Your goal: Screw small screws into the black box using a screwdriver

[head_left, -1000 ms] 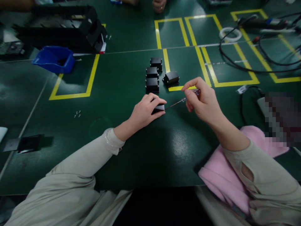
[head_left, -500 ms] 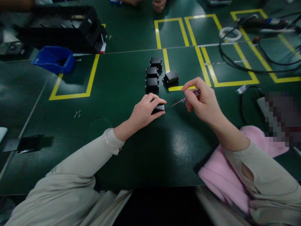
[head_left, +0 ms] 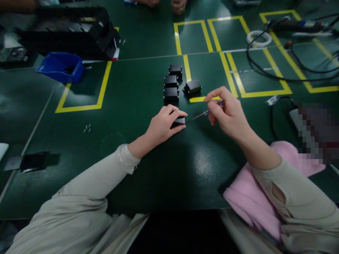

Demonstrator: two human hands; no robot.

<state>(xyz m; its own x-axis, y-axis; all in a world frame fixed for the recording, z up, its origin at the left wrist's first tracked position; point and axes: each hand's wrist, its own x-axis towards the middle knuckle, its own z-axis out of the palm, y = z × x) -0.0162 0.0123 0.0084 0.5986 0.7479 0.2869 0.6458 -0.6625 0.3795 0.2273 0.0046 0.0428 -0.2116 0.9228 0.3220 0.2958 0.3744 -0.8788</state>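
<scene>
My left hand is closed around a small black box and keeps it against the green table; the hand covers much of the box. A screwdriver is pinched in my right hand, with its thin shaft slanting down to the left and its tip at the box's right end. Just beyond my left hand, several similar black boxes stand in a short column. Another black box sits to their right, slightly turned. Several small screws lie loose on the table to the left.
A blue bin and a large black housing stand at the back left. A pink cloth lies under my right forearm. Black cables and a white ring occupy the right. Another person's hand rests at the far edge.
Both my hands, the box and the screwdriver's tip stay in place. The screwdriver's handle looks slightly turned in my right fingers.
</scene>
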